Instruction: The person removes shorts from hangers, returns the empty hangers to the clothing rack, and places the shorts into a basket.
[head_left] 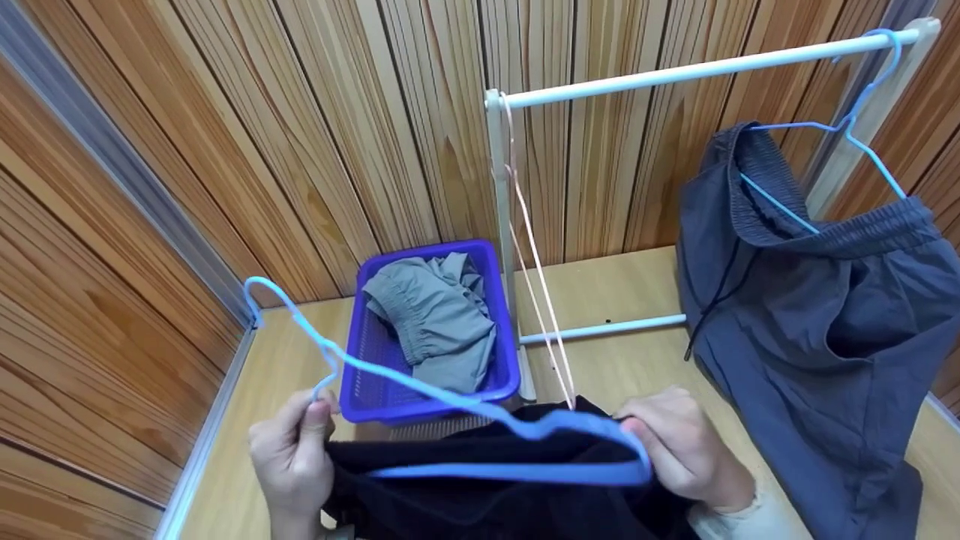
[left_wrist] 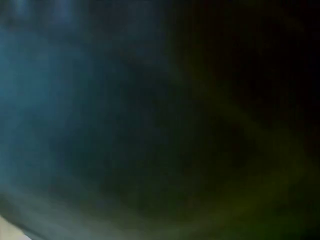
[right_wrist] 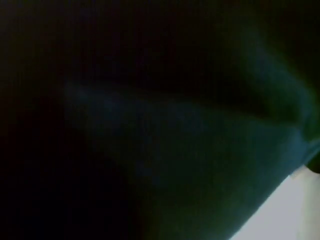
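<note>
A black garment (head_left: 450,510) is stretched between both hands at the bottom of the head view, its top edge spread. A blue clothes hanger (head_left: 420,386) lies partly inside that opening, its hook up to the left. My left hand (head_left: 292,454) grips the garment's left edge, thumb up against the hanger's wire. At the other side my right hand (head_left: 675,442) pinches the garment's right edge beside the hanger's rounded end. Dark, blurred cloth (left_wrist: 125,125) fills the left wrist view, and dark fabric (right_wrist: 200,150) covers most of the right wrist view.
Behind the hands a purple basket (head_left: 512,367) holds grey clothing (head_left: 442,315). A white rack (head_left: 697,71) stands to its right. Dark grey pants (head_left: 810,337) hang there on another blue hanger (head_left: 874,142). A pink hanger (head_left: 531,232) dangles at the rack's left end. Wood-patterned walls enclose the corner.
</note>
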